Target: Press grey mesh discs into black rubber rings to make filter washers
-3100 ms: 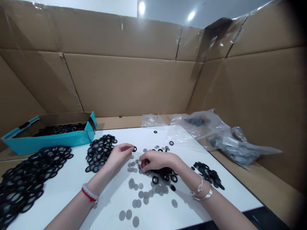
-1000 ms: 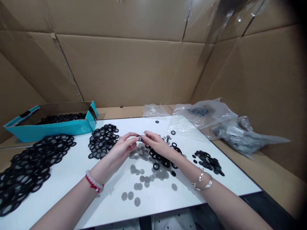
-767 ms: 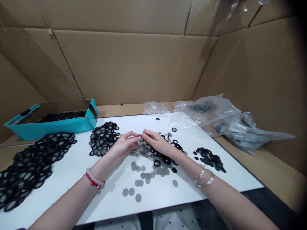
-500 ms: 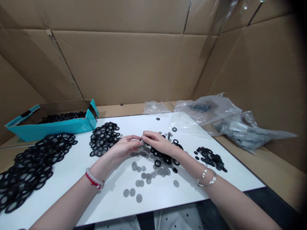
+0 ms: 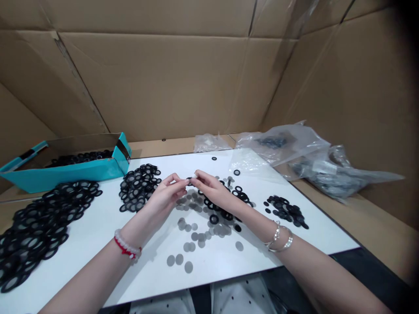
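Note:
Above the middle of the white board, my left hand (image 5: 168, 192) and my right hand (image 5: 212, 190) meet at the fingertips. Between them they pinch a small black ring (image 5: 189, 179), held off the board; whether a disc sits inside it I cannot tell. Thin grey discs (image 5: 188, 267) lie scattered below and in front of my hands. Under and beside my right hand is a loose pile of black rings (image 5: 214, 219). Left of my left hand stands a heap of black rings with grey centres (image 5: 137, 187).
A larger heap of such rings (image 5: 42, 222) covers the board's left side. Behind it stands a turquoise box (image 5: 65, 176) holding more rings. Small black discs (image 5: 288, 211) lie at right. Clear plastic bags (image 5: 334, 174) rest along the back right, before cardboard walls (image 5: 157, 83).
My hands have risen slightly, and the fingers have turned so the ring between them shows more clearly. The whole view has shifted a little.

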`<act>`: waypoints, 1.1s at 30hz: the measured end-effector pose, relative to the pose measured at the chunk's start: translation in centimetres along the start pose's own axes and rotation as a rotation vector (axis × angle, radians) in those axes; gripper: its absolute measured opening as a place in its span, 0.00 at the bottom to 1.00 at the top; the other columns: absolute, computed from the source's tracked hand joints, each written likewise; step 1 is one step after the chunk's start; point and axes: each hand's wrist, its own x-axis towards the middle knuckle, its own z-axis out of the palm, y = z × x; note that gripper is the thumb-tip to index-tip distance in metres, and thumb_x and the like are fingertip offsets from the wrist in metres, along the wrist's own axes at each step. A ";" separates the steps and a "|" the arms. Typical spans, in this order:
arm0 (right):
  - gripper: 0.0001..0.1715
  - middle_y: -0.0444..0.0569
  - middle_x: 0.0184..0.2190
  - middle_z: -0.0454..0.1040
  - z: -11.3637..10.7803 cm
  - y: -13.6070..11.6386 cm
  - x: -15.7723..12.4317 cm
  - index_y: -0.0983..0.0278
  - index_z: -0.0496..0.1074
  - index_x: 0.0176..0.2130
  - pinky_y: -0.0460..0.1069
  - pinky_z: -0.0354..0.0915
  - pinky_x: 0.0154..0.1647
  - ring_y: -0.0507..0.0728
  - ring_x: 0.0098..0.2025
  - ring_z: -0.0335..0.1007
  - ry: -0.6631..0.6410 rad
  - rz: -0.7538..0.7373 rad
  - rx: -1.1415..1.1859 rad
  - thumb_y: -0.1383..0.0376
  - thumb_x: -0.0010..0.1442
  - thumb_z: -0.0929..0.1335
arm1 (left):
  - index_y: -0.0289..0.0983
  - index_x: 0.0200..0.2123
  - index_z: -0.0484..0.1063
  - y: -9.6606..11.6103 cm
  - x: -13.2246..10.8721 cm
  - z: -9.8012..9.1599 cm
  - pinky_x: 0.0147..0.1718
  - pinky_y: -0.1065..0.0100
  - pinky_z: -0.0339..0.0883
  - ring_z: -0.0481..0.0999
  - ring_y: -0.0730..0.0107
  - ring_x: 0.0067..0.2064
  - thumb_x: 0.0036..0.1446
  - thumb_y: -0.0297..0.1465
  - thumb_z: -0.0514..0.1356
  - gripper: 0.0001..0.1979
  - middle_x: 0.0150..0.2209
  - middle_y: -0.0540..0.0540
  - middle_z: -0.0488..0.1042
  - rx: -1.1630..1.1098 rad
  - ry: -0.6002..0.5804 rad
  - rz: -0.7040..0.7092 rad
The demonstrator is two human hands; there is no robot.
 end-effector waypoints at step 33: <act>0.22 0.40 0.23 0.51 -1.5 0.0 0.1 0.62 0.52 0.23 0.47 0.49 0.27 0.50 0.26 0.48 -0.180 0.000 -0.170 0.56 0.65 0.58 | 0.35 0.25 0.67 0.2 0.0 0.0 0.26 0.72 0.57 0.64 0.77 0.23 0.36 0.33 0.72 0.17 0.20 0.53 0.68 0.253 -0.084 -0.171</act>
